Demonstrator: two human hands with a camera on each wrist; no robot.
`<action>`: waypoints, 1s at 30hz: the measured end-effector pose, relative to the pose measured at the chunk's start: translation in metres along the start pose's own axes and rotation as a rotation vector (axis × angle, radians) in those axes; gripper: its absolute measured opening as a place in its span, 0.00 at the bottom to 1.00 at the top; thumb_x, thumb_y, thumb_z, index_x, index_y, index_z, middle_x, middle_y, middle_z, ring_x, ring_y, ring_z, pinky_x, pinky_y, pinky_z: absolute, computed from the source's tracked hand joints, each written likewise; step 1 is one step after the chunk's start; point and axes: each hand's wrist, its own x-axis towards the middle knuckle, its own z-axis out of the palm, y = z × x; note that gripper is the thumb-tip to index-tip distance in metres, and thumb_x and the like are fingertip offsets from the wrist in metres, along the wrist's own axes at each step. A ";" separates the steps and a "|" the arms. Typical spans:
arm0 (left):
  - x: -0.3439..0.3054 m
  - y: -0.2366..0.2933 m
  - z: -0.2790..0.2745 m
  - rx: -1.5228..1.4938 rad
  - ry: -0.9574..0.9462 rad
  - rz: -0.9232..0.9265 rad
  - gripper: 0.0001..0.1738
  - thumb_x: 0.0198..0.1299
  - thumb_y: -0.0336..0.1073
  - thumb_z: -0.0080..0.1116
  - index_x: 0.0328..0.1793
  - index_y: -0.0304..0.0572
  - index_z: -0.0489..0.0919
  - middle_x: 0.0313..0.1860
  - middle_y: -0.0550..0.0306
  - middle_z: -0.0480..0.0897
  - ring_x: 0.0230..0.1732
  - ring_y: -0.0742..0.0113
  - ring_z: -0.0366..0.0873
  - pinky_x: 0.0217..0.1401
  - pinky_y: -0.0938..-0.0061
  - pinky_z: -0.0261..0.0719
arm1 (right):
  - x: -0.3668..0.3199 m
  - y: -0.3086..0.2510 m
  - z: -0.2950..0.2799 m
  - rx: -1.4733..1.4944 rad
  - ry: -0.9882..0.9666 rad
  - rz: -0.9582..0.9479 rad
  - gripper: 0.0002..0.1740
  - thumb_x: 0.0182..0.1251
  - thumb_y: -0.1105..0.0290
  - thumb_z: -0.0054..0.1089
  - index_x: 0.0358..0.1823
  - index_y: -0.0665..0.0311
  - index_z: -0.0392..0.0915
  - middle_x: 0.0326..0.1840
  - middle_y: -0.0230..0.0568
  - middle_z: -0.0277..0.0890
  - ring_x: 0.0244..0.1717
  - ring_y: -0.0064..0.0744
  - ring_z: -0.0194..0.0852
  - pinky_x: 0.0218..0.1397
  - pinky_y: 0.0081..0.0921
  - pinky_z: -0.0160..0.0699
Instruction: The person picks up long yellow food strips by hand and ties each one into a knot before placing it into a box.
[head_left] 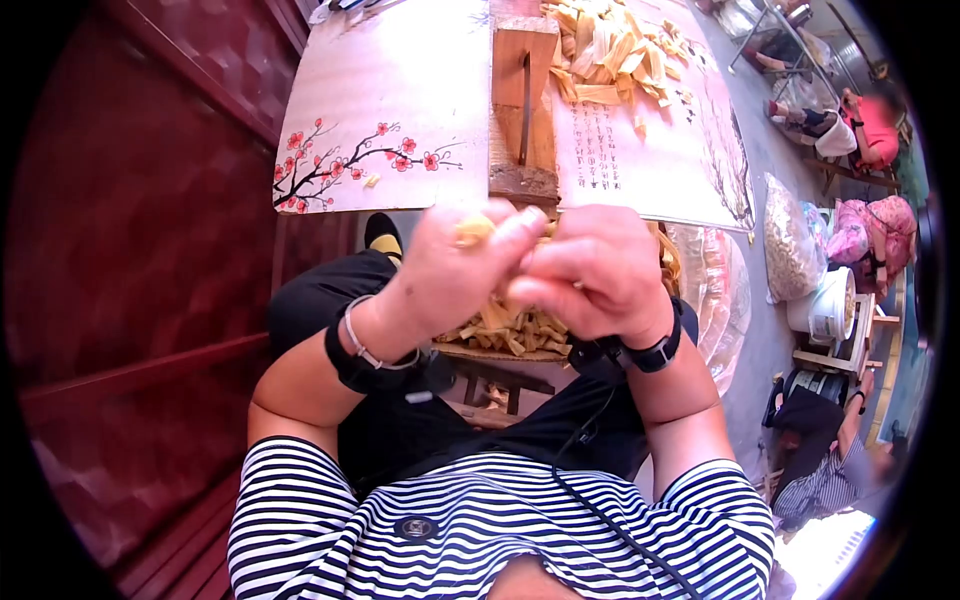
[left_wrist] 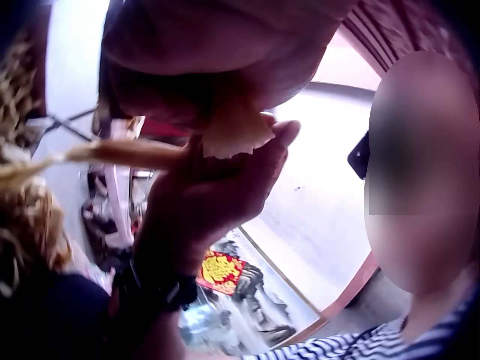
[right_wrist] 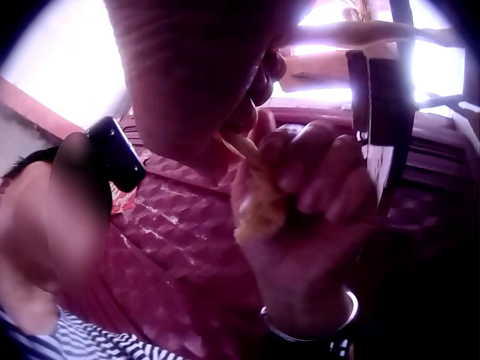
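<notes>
My two hands meet in front of my chest over my lap. The left hand (head_left: 478,250), with a bracelet and a black band on the wrist, pinches a small pale yellow piece (head_left: 472,232) between thumb and fingers. The same yellow piece (right_wrist: 262,206) shows in its curled fingers (right_wrist: 315,180) in the right wrist view. The right hand (head_left: 560,275), wearing a black watch, curls its fingers against the left hand and grips the same yellow piece (left_wrist: 232,135). A thin tan strip (left_wrist: 127,154) runs leftward from the hands.
A tray of yellow cut pieces (head_left: 510,330) sits under the hands. Ahead stands a table with a plum-blossom cloth (head_left: 390,110), a wooden block (head_left: 525,90) and a heap of yellow strips (head_left: 610,50). A red wall (head_left: 130,200) is left; seated people (head_left: 870,130), a sack (head_left: 790,240) and a bucket (head_left: 830,305) are right.
</notes>
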 end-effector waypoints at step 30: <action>0.004 0.005 -0.018 0.774 0.013 0.713 0.05 0.52 0.22 0.61 0.36 0.28 0.81 0.47 0.45 0.82 0.36 0.60 0.83 0.38 0.76 0.80 | -0.007 -0.005 0.007 0.103 -0.142 0.805 0.15 0.67 0.62 0.55 0.32 0.68 0.78 0.20 0.44 0.73 0.20 0.34 0.73 0.26 0.27 0.71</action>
